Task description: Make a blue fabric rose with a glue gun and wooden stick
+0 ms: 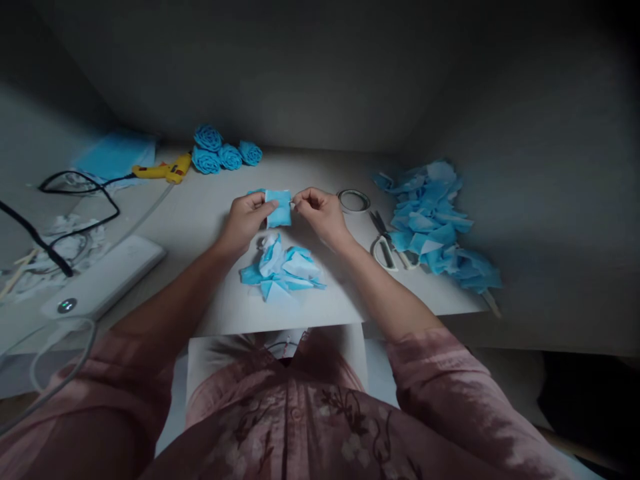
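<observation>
My left hand [245, 217] pinches a light blue folded square [279, 208] of mask-like fabric, thumb on its front. More blue fabric shows behind those fingers. Close to the square's right edge, my right hand [320, 210] is closed, thumb against fingertips; a tiny whitish bit shows there, too small to name. Below both hands lies a loose pile of cut blue and white fabric pieces [283, 270]. A roll of tape [354, 201] rests just right of my right hand, and scissors [387, 250] with pale handles lie beyond my right forearm.
Several blue fabric roses [220, 152] sit at the back. A yellow glue gun [167, 170] and flat blue masks [117, 153] are at back left. A white power bank [107, 273], cables and white scraps [70, 240] lie left. Crumpled blue fabric [430, 217] is heaped right.
</observation>
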Action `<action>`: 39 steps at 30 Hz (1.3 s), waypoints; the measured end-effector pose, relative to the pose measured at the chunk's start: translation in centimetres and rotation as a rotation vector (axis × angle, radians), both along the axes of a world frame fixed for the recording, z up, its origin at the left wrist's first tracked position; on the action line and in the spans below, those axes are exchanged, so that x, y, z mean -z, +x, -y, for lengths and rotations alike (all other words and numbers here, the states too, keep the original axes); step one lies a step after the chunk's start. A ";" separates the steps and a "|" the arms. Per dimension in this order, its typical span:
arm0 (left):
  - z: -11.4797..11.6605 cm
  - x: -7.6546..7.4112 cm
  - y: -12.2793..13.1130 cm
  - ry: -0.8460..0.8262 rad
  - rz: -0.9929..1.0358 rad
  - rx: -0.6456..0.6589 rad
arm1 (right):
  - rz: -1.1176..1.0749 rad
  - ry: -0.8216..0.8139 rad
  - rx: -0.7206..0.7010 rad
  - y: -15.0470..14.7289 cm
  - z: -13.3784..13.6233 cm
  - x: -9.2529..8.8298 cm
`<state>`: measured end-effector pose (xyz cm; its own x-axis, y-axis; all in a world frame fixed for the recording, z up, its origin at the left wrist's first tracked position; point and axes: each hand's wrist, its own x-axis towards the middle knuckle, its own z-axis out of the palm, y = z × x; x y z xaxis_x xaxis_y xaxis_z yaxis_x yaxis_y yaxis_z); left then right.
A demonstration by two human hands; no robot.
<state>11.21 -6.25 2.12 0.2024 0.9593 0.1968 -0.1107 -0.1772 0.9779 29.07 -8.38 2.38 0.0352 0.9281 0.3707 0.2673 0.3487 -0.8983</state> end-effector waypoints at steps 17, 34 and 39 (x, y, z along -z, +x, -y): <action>-2.7 2.2 -1.2 -0.045 -0.027 0.059 | -0.530 -0.277 -0.005 1.6 -0.8 -0.6; -3.7 1.9 -1.5 0.012 0.098 0.015 | -0.602 -0.345 -0.107 1.1 -0.5 -1.0; -4.1 2.3 -1.9 0.167 -0.170 -0.079 | -0.581 -0.366 -0.112 1.0 -0.4 -1.0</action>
